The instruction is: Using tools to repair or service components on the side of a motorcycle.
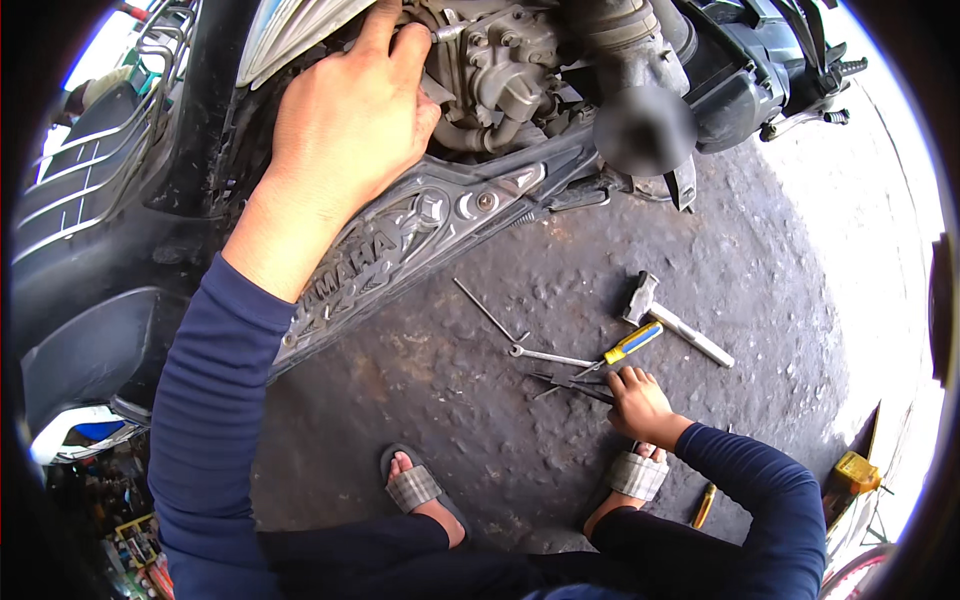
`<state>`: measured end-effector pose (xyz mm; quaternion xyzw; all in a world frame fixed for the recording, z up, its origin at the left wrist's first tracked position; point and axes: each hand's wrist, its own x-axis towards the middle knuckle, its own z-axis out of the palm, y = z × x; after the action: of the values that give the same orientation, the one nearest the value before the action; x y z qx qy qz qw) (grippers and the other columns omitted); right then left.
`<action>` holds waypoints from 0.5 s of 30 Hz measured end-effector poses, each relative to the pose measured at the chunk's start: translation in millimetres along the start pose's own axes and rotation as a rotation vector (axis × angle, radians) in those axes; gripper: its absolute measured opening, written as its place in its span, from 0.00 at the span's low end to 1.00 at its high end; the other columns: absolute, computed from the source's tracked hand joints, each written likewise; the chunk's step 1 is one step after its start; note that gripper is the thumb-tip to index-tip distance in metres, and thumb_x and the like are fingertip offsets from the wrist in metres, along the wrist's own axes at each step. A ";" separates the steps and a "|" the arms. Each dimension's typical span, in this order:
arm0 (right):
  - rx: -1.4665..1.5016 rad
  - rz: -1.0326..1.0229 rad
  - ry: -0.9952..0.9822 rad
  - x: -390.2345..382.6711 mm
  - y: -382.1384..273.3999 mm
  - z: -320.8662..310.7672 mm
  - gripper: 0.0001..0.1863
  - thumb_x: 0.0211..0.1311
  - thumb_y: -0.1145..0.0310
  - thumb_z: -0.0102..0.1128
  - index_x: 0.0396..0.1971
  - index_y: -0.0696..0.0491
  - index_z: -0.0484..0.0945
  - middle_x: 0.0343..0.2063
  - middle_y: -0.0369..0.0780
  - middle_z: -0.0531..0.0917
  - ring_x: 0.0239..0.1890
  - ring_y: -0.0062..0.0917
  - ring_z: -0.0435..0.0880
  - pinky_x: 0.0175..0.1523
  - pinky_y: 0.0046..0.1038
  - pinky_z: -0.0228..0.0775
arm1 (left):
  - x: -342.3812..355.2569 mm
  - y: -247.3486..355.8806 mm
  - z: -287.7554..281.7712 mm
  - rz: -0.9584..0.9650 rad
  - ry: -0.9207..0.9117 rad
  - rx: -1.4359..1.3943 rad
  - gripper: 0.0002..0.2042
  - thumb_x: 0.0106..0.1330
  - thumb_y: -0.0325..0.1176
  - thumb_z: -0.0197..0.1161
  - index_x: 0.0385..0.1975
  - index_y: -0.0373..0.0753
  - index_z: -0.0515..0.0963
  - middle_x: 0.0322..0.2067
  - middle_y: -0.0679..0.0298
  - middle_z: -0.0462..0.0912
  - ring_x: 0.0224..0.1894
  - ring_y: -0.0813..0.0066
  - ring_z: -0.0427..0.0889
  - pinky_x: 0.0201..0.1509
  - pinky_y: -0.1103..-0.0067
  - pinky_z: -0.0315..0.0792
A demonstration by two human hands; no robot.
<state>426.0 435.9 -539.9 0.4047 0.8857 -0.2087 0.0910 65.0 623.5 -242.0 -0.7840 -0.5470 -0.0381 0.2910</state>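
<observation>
At the top, my left hand (350,125) reaches into the bared engine (505,70) of a motor scooter. Its fingers are bent beside a small metal fitting (447,33); whatever they grip is hidden behind them. Low on the right, my right hand (642,405) is closed round the handles of dark pliers (572,384) close to the floor. Around the pliers lie a combination wrench (550,356), a yellow and blue screwdriver (634,342) and a thin metal rod (487,305). A hammer (685,325) with a pale handle rests just beyond them.
The scooter's black footboard panel (420,215) slants across the left and middle. Dark, rough floor (400,350) spreads below it. My sandalled feet flank the middle, and a yellow-handled tool (705,505) lies beside the right one. A yellow container (857,472) stands far right.
</observation>
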 end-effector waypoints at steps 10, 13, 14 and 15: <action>0.860 0.074 0.026 42.4 -68.6 -204.4 0.16 0.68 0.66 0.67 0.28 0.62 0.74 0.21 0.47 0.76 0.23 0.37 0.76 0.34 0.39 0.69 | 73.7 64.1 -7.6 -0.346 -0.251 -0.258 0.24 0.63 0.38 0.66 0.59 0.40 0.76 0.43 0.59 0.88 0.39 0.61 0.89 0.32 0.64 0.81; 0.864 -0.006 0.230 72.0 -90.5 -254.4 0.13 0.72 0.66 0.63 0.36 0.64 0.78 0.32 0.49 0.79 0.34 0.34 0.80 0.42 0.36 0.71 | 99.4 81.6 30.7 -0.430 -0.341 -0.202 0.20 0.62 0.45 0.67 0.53 0.47 0.82 0.29 0.74 0.86 0.28 0.75 0.85 0.23 0.73 0.72; 0.840 -0.007 0.246 81.7 -101.3 -271.9 0.13 0.72 0.67 0.62 0.41 0.65 0.80 0.37 0.50 0.82 0.39 0.33 0.82 0.46 0.35 0.73 | 139.0 94.9 54.7 -0.682 -0.566 0.154 0.19 0.64 0.42 0.64 0.52 0.43 0.83 0.30 0.70 0.88 0.31 0.71 0.87 0.23 0.70 0.74; 0.819 -0.166 0.363 103.0 -128.1 -279.5 0.13 0.72 0.68 0.61 0.44 0.65 0.80 0.40 0.50 0.83 0.43 0.34 0.84 0.50 0.33 0.74 | 190.2 95.1 85.0 -0.948 -0.806 0.559 0.18 0.66 0.39 0.62 0.52 0.39 0.83 0.32 0.66 0.89 0.34 0.67 0.88 0.23 0.67 0.76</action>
<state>264.0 554.7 -285.5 0.3649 0.7613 -0.4740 -0.2503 202.5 802.7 -279.9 -0.3079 -0.8864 0.2761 0.2081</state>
